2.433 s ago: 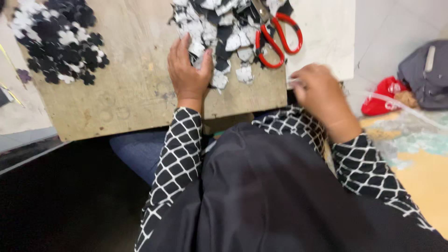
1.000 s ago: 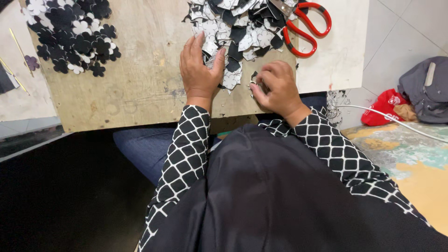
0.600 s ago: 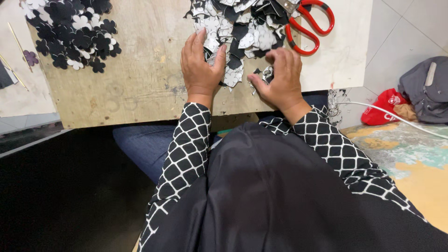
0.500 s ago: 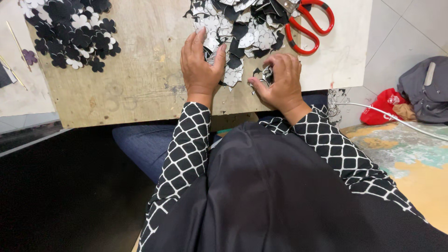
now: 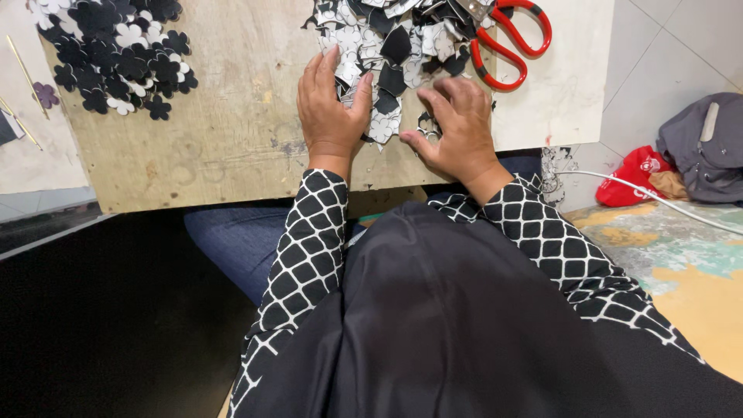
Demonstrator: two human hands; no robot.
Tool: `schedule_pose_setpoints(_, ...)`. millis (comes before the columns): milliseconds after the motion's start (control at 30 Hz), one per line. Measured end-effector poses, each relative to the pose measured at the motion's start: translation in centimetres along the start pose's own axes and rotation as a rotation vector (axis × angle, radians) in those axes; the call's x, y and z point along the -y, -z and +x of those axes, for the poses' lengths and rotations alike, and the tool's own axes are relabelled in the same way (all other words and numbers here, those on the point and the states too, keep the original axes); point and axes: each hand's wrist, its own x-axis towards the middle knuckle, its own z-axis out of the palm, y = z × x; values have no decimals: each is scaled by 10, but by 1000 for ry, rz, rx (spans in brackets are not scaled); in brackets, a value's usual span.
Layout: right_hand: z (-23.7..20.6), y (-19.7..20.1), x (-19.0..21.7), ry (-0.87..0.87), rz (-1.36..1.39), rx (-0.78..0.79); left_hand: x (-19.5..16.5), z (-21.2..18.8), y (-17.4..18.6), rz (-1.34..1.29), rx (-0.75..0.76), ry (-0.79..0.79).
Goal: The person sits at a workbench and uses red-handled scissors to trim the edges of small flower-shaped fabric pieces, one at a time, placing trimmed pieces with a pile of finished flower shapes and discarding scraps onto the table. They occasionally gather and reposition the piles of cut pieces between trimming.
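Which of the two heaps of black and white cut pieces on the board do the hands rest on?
The heap of scraps beside the red scissors, under the left hand and right hand; the flower heap lies apart, untouched.

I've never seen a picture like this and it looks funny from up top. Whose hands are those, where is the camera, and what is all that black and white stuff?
The camera sits on a person's head and looks down, so you see their own two arms in checked sleeves and their dark clothes below. The left hand lies flat on the edge of a pile of black and white scraps, cut bits with flower prints. The right hand rests beside it, its fingertips on one small scrap; I cannot tell if it is pinched or only touched. Everything lies on a wooden board. At the top right are red-handled scissors. At the top left sits a heap of cut-out flowers, black ones and white ones. On the floor to the right are a grey bag and a red bag.
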Motion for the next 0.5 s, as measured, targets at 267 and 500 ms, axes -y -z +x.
schedule_pose_setpoints(267, -13, 4, -9, -185, 153, -44, 2, 0, 0, -21, -11, -19)
schedule_pose_setpoints(500, -5, -2, -3, -121, -45, -56, 2, 0, 1, -29, -10, -18)
